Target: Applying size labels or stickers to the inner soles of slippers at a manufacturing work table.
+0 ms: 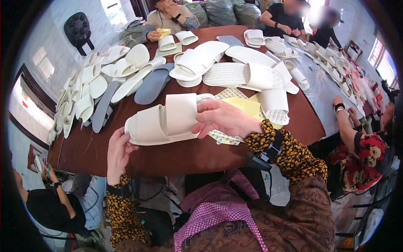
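Observation:
A pair of white slide slippers [152, 122] is held up in front of me over the table, their broad straps one beside the other. My left hand [119, 151] grips the left end, thumb on top and fingers beneath. At the other end, my right hand [223, 118] has its bent fingers against the opening of the right strap [181, 113]; whether a small thing sits between them I cannot make out. Below and behind the right hand lie sheets of small round stickers [226, 138] and yellow backing paper [240, 106].
White slippers [248, 74] lie spread over the brown-covered table [168, 164], with a blue-grey slipper [153, 85] among them. A slipper heap [84, 90] covers the left side. Across the table a person's hand holds a yellow piece [164, 32]. Other people sit left and right.

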`<state>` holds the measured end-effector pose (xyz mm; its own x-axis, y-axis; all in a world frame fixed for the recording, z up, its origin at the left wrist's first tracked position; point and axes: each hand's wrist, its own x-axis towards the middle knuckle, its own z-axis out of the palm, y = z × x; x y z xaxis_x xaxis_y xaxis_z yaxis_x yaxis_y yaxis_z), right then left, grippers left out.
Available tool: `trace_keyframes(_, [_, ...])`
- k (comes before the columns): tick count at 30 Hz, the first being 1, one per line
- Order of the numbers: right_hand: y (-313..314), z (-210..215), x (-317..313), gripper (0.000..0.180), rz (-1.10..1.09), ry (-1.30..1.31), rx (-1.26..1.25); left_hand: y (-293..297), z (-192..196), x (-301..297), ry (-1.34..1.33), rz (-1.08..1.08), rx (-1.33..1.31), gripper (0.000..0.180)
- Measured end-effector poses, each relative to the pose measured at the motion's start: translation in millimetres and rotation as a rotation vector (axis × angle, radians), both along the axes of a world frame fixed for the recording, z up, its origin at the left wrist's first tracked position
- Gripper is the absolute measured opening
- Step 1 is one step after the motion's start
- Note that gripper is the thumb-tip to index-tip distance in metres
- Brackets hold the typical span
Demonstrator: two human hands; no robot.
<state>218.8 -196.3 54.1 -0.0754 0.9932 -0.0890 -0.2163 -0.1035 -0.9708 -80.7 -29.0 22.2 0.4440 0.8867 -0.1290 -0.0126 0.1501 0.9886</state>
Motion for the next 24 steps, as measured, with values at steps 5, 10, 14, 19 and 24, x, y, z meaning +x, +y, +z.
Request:
trace_keyframes(5, [-2.3, 4.4, 9.6, 0.025, -0.126, 0.045, 0.050, -10.4, 17.2, 20.8, -0.088, -0.008, 0.045, 0.029])
trace_keyframes(10, [-2.8, 1.0, 32.7, 0.012, -0.211, 0.164, -0.008, -12.3, 36.7, 52.8, -0.114, -0.071, 0.136, 0.029])
trace_keyframes(14, [-5.8, -5.1, 57.4, 0.011, -0.364, 0.226, -0.044, -5.7, 42.2, 90.5, -0.134, -0.188, 0.104, 0.034])
trace_keyframes(19, [-11.3, -15.2, 90.5, 0.015, -0.516, 0.285, -0.028, 5.5, 32.0, 141.6, 0.032, -0.233, 0.184, 0.055])
trace_keyframes(24, [-15.1, -25.3, 111.5, 0.023, -0.588, 0.317, -0.016, 34.7, 26.4, 188.6, 0.195, -0.284, 0.153, 0.058])
